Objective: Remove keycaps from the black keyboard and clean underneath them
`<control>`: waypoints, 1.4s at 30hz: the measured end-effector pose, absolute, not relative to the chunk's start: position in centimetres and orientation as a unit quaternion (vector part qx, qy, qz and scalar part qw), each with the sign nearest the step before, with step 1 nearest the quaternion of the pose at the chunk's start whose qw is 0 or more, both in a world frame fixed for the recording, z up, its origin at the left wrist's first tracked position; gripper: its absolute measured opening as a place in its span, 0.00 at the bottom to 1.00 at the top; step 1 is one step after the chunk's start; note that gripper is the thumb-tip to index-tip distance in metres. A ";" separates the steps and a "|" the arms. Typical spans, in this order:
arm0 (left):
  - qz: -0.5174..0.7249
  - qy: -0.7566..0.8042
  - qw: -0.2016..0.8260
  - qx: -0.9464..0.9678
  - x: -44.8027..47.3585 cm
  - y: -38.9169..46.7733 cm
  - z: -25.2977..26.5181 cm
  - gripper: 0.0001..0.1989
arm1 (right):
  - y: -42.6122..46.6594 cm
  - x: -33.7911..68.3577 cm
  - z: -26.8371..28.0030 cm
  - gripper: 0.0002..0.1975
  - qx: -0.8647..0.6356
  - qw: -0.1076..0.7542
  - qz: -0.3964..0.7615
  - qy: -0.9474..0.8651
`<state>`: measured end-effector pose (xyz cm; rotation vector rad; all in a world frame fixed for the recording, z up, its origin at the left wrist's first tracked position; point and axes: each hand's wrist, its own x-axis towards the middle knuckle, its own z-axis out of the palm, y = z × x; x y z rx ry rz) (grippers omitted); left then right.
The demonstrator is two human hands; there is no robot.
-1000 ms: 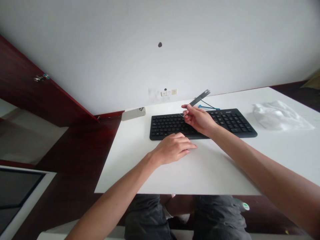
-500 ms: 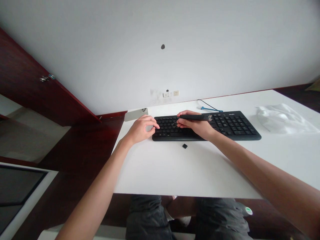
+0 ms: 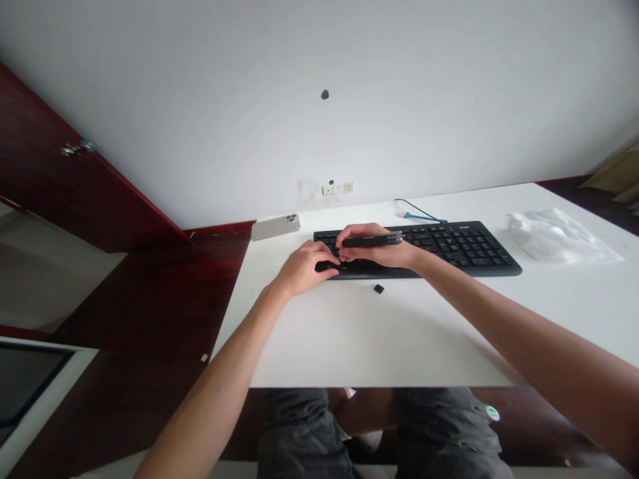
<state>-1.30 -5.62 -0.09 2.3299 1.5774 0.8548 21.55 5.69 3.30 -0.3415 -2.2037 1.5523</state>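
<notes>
A black keyboard (image 3: 479,249) lies on the white table, partly covered by both hands. My right hand (image 3: 372,247) is closed around a black-handled keycap puller (image 3: 372,240), which tilts low over the keyboard's left part. Its wire end is hidden behind my fingers. Right beside it, my left hand (image 3: 305,266) rests at the keyboard's left front edge. The thumb and forefinger there are curved and apart, with nothing visible between them. One loose black keycap (image 3: 379,289) sits on the table in front of the keyboard.
A pale phone (image 3: 276,227) lies at the back left of the table. Behind the keyboard runs a cable with a blue tie (image 3: 424,217). Crumpled clear plastic wrapping (image 3: 556,235) lies to the right. Wall sockets (image 3: 338,189) show behind the table.
My right hand has shifted left with the keycap puller, whose wire loop is now hidden. My left hand has moved right, close to it. The view has shifted slightly.
</notes>
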 end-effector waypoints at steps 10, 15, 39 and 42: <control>0.297 0.550 0.069 0.778 -1.2 -5.4 -0.9 0.06 | 5.6 23.3 2.0 0.11 -0.118 0.175 0.555 -0.805; 0.305 0.546 0.067 0.778 -1.1 -5.5 -0.9 0.05 | 5.6 23.2 2.1 0.09 -0.083 0.146 0.489 -0.856; 0.311 0.550 0.087 0.770 -0.9 -5.7 -0.8 0.05 | 5.4 22.9 1.4 0.09 -0.079 0.182 0.355 -0.913; 0.315 0.552 0.089 0.767 -0.9 -5.8 -0.7 0.06 | 5.5 22.8 0.9 0.10 -0.085 0.191 0.346 -0.915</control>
